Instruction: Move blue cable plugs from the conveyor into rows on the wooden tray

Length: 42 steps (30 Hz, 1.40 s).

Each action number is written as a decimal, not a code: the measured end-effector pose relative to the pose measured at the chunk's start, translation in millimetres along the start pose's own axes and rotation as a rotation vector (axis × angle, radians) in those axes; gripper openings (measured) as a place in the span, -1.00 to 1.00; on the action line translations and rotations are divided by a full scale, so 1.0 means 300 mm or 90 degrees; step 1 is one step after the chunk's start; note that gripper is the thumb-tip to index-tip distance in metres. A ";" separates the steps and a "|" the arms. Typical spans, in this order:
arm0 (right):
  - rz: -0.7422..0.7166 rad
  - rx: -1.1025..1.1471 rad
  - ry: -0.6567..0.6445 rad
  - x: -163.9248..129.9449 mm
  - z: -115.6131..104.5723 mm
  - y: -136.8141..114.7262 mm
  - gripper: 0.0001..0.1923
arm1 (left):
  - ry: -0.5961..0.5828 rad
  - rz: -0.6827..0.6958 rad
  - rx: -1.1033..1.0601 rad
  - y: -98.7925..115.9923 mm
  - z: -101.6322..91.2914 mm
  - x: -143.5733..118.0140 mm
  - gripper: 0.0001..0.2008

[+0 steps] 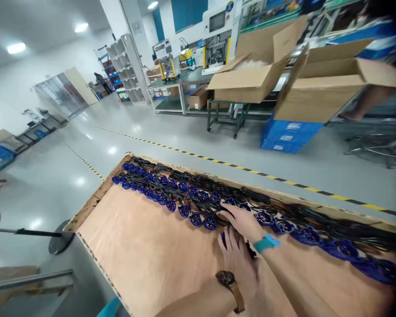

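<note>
In the head view, my left hand (236, 251), with a watch on its wrist, curls over a blue round part; only bits of blue and black show around its fingers. Just beyond it, my right hand (242, 219), wearing a blue wristband, has its fingertips on a black cable bundle (201, 203) at the end of the front row. Its palm side is hidden. Blue round parts (195, 219) with coloured wires inside lie in two rows, each beside a coiled black cable. The back row (306, 235) runs on to the right past my forearm.
A wooden board (135, 246) with a raised wooden rim (99, 193) carries the rows. Beyond a striped floor line stand open cardboard boxes (240, 86), one over blue crates (284, 134). At left is a stand with a round base (61, 237). Machines occupy benches behind.
</note>
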State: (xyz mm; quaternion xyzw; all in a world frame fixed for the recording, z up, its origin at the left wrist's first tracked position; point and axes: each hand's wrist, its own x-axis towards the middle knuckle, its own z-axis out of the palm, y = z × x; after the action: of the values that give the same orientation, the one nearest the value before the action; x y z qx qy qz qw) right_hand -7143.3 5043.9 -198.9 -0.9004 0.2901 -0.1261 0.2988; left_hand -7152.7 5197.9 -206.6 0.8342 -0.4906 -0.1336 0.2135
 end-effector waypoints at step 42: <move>-0.030 -0.249 0.297 -0.447 0.162 -0.154 -0.24 | -0.004 0.254 0.142 -0.346 -0.315 0.033 -0.22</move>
State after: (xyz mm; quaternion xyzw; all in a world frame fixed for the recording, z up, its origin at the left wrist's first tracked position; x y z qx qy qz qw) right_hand -7210.6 5176.8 -216.2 -0.8940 0.3490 -0.2779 0.0419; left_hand -7027.9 5255.0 -174.7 0.7385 -0.6584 -0.0361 0.1409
